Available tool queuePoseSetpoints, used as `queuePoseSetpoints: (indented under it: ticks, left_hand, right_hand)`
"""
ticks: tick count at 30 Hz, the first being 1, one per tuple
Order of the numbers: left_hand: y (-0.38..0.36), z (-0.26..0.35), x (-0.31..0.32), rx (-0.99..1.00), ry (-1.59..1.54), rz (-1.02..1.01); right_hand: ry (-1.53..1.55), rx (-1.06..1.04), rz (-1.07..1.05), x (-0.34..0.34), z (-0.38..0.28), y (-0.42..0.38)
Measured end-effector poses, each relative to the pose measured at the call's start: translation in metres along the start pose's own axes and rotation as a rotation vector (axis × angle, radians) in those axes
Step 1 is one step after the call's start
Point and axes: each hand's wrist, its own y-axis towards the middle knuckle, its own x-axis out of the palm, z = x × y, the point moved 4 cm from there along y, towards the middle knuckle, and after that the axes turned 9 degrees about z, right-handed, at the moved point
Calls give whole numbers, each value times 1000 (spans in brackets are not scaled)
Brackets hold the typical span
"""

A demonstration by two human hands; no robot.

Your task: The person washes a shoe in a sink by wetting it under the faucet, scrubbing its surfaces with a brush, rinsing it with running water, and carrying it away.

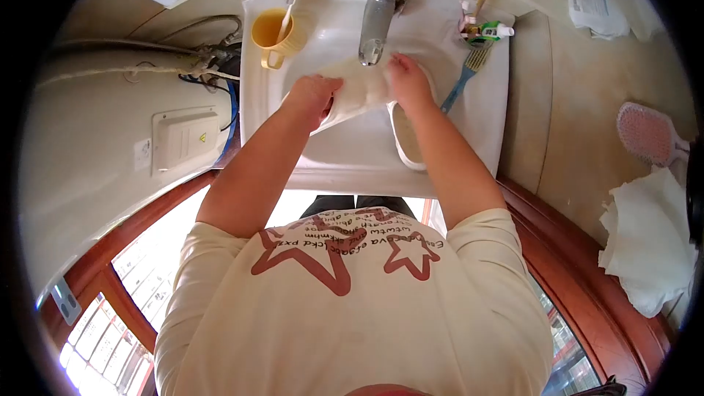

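Under the tap (376,26), an off-white shoe (361,92) is stretched between both hands, tilted over the basin. My left hand (314,95) is closed around its lower left end, where a dark gap shows. At its upper right end, my right hand (409,81) pinches the edge, with the fingertips partly hidden. A second white shoe (408,139) lies in the sink (330,152) below my right wrist. To the right of that hand rests a blue-handled brush (460,86) with pale bristles.
A yellow mug (277,38) holding a white toothbrush (288,15) stands at the sink's back left. A green-and-white tube (490,31) is at the back right. A pink hairbrush (647,132) and white paper (649,231) lie farther right. Cables (198,59) hang at left.
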Motion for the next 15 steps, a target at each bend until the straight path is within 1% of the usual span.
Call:
queuePoseSetpoints:
  ticks: [1, 2, 3, 4, 6, 7, 9, 10, 12, 13, 14, 15]
  left_hand:
    - [-9, 3, -2, 1, 69, 19]
    - [-13, 3, -3, -1, 66, 26]
    - [-17, 4, -5, -7, -8, 52]
    - [-19, 3, -7, -12, -81, 77]
    - [-18, -1, -16, -16, -121, 90]
    - [-18, -2, -20, -22, -159, 97]
    - [-20, -3, -27, -13, -168, 118]
    - [-19, -3, -31, -5, -179, 133]
    - [-7, -6, -44, 22, -174, 113]
    - [-2, -8, -49, 49, -171, 88]
    - [4, -11, -52, 49, -170, 91]
    - [0, -7, -53, 73, -112, 153]
  right_hand:
    - [1, 0, -7, 7, -1, 0]
    - [60, 48, -39, 16, -1, -1]
    - [120, 96, -71, 24, 0, 0]
    - [122, 97, -76, 32, 1, 2]
    - [45, 111, -87, 45, 3, 8]
    - [49, 111, -91, 46, -13, 3]
    - [-191, -57, -92, 44, -47, -5]
    - [-188, -56, -94, 49, -45, -3]
    - [-204, -185, -53, 59, -40, 1]
    - [-202, -184, -56, 64, -32, 4]
    - [-100, -108, -125, 71, -23, 6]
    - [0, -32, -193, 74, -25, 5]
